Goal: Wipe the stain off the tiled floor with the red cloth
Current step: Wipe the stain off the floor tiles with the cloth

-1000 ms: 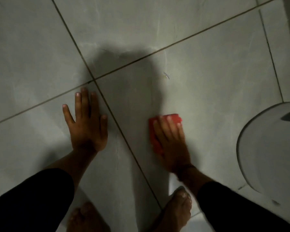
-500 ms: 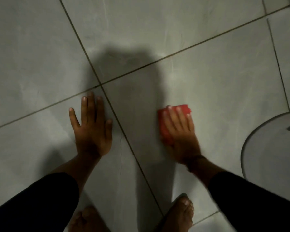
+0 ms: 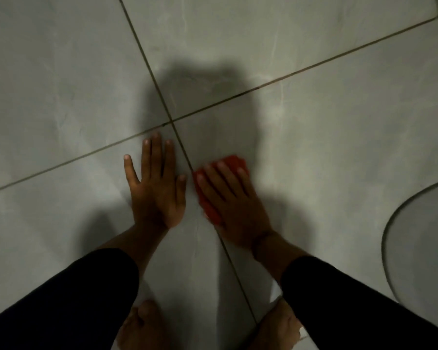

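Observation:
My right hand (image 3: 232,205) presses flat on the folded red cloth (image 3: 234,161), which lies on the grey tiled floor (image 3: 339,127) just right of a grout line. The cloth shows beyond my fingertips and along the hand's left edge. My left hand (image 3: 156,188) rests flat on the floor beside it, fingers spread, holding nothing. The two hands are almost touching. My head's shadow darkens the tiles around the cloth, and no stain can be made out in the dim, blurred picture.
A round grey-white object (image 3: 422,238) takes up the right edge. My two bare feet (image 3: 142,324) stand at the bottom, and black sleeves cover both forearms. Grout lines (image 3: 171,121) cross just beyond my left fingertips.
My right hand has slid the red cloth leftward across the tile until it lies next to my left hand. The left hand stays planted in place.

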`<control>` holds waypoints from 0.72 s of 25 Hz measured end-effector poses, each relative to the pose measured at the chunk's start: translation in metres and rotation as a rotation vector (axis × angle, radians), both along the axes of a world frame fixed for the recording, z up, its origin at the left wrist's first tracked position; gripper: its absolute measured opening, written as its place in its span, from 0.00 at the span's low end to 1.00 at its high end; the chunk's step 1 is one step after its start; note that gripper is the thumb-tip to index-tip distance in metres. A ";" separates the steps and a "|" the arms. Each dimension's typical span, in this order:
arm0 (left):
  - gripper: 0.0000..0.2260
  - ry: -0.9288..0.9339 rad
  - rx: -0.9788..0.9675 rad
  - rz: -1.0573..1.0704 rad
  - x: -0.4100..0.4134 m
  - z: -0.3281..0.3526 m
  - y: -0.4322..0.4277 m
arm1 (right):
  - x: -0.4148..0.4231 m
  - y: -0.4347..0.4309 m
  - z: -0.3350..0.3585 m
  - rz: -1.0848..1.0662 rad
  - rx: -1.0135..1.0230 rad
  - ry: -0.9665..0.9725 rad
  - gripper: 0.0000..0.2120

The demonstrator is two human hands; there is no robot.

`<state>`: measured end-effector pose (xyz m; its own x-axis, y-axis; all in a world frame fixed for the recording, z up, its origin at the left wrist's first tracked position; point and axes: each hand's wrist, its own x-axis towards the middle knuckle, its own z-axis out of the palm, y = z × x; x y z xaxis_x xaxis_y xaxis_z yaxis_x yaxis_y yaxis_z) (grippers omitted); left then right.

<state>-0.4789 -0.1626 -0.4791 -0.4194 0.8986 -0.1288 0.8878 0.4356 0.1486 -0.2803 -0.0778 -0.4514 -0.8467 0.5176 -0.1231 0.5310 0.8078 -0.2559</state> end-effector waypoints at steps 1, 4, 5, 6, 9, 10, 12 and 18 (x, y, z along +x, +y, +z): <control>0.33 -0.002 0.000 -0.001 0.001 0.000 -0.001 | 0.030 -0.003 0.006 0.047 -0.020 -0.031 0.31; 0.33 -0.019 -0.008 0.006 0.001 0.000 0.002 | 0.053 0.074 0.001 -0.017 0.025 -0.101 0.34; 0.33 -0.018 -0.017 0.006 0.001 -0.001 0.001 | 0.031 0.107 -0.003 -0.099 0.051 -0.095 0.36; 0.33 -0.012 -0.021 0.005 0.000 -0.001 0.001 | -0.003 0.132 -0.006 -0.169 0.073 -0.055 0.37; 0.32 -0.010 -0.020 0.008 0.001 -0.001 0.001 | -0.094 0.115 -0.012 -0.181 0.093 0.090 0.33; 0.32 -0.013 -0.012 0.006 0.002 0.000 0.002 | -0.099 0.086 -0.012 -0.122 0.072 0.116 0.32; 0.33 -0.008 -0.002 0.000 0.002 0.002 0.002 | -0.062 0.012 -0.009 -0.055 0.002 0.087 0.32; 0.34 -0.027 -0.006 0.001 0.000 0.003 0.000 | 0.126 -0.022 0.011 -0.012 -0.056 -0.206 0.33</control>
